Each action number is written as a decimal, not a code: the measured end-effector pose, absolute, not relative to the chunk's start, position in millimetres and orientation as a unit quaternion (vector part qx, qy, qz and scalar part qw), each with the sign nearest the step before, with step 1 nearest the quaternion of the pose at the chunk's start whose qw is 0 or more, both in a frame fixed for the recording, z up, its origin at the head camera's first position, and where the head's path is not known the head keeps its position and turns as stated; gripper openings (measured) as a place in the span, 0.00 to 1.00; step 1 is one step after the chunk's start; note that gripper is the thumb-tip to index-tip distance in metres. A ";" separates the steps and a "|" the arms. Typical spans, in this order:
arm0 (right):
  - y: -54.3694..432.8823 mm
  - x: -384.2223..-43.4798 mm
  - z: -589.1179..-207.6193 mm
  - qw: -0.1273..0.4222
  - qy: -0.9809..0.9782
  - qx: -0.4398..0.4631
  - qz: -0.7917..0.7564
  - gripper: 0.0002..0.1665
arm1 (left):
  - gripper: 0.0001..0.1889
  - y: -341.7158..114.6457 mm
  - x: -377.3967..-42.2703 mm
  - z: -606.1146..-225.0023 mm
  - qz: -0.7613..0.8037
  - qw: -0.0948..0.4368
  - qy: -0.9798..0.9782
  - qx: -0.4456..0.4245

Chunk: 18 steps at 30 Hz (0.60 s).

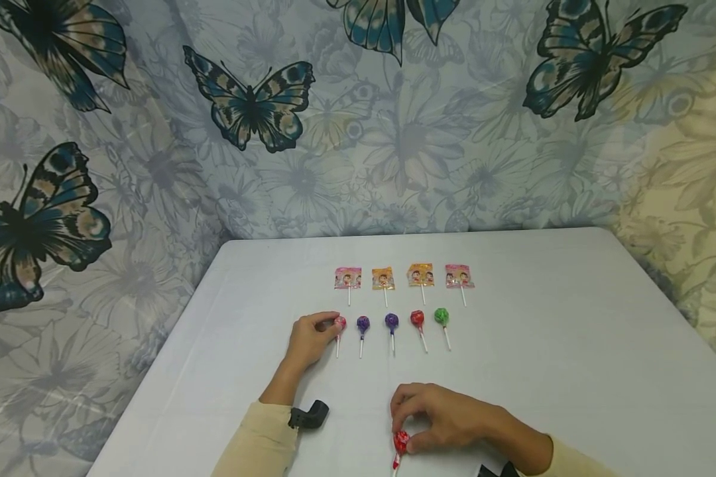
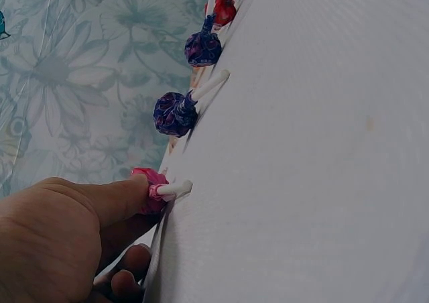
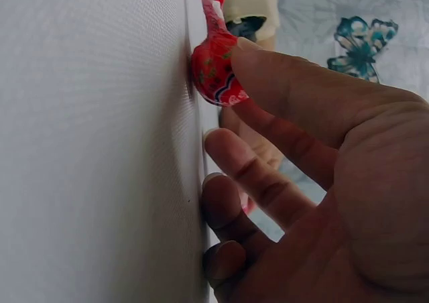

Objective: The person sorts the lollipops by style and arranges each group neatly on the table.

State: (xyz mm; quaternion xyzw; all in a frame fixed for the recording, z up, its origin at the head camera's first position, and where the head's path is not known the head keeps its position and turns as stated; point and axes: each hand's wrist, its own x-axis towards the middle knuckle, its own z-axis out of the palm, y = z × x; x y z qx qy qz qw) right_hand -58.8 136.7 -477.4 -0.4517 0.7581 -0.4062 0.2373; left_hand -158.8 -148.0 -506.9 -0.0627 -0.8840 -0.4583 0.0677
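My left hand (image 1: pixel 312 340) pinches the head of a pink lollipop (image 1: pixel 341 322) at the left end of a row; its white stick points toward me. In the left wrist view the thumb presses on the pink wrapper (image 2: pixel 153 190). Near the table's front, my right hand (image 1: pixel 444 417) holds a red lollipop (image 1: pixel 401 440) between thumb and forefinger. The right wrist view shows its red printed wrapper (image 3: pixel 216 70) close over the white cloth, the other fingers spread below it. Beside the pink lollipop lie two purple lollipops (image 1: pixel 362 324) (image 1: pixel 392 322), a red one (image 1: pixel 417 319) and a green one (image 1: pixel 442 317).
Behind them is a row of flat wrapped lollipops, pink (image 1: pixel 348 278), orange (image 1: pixel 383 279), orange (image 1: pixel 420 275) and pink (image 1: pixel 459 276). All lie on a white-covered table (image 1: pixel 543 331). Butterfly-patterned cloth (image 1: pixel 394 165) hangs along the back and left.
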 end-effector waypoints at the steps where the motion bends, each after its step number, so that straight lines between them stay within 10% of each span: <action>1: 136.7 -58.9 -477.4 0.239 0.758 -0.450 -0.407 0.09 | 0.12 -148.0 -158.5 -506.4 -0.459 0.066 -0.884 -0.062; 18: 137.0 -60.4 -478.1 0.251 0.706 -0.401 -0.527 0.13 | 0.12 -147.6 -158.6 -504.8 -0.463 0.063 -0.882 -0.062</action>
